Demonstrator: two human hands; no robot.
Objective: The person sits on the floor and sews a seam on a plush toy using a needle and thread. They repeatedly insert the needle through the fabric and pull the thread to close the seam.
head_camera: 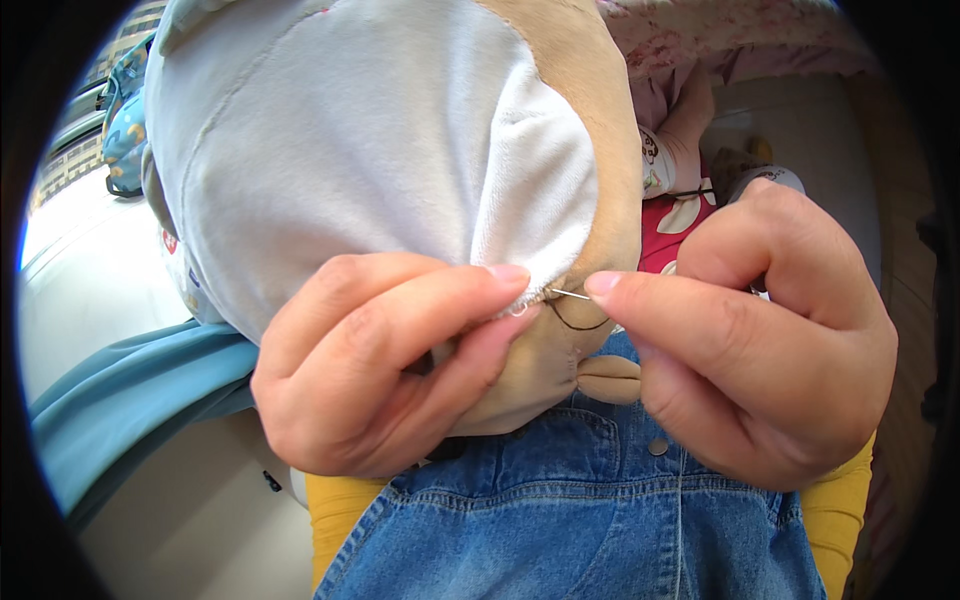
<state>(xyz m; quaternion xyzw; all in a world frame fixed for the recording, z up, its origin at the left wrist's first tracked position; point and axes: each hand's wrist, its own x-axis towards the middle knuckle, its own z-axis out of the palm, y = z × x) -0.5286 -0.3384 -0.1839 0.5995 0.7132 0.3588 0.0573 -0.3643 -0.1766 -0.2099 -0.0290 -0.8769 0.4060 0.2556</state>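
A large plush toy with pale grey and tan fabric lies across my lap. My left hand pinches a fold at the lower tip of its white oval patch, between thumb and forefinger. Between the thumb and forefinger of my right hand is a thin sewing needle, its other end at the pinched seam. A dark thread curves in a loop below the needle. Beneath my hands, a small tan stuffed part sticks out from the toy's lower edge.
Blue denim overalls cover my lap, over yellow sleeves or fabric at the sides. A blue cloth hangs at the left. Beyond the toy at the right are another person's leg, red patterned fabric and floral bedding. A blue patterned bag stands far left.
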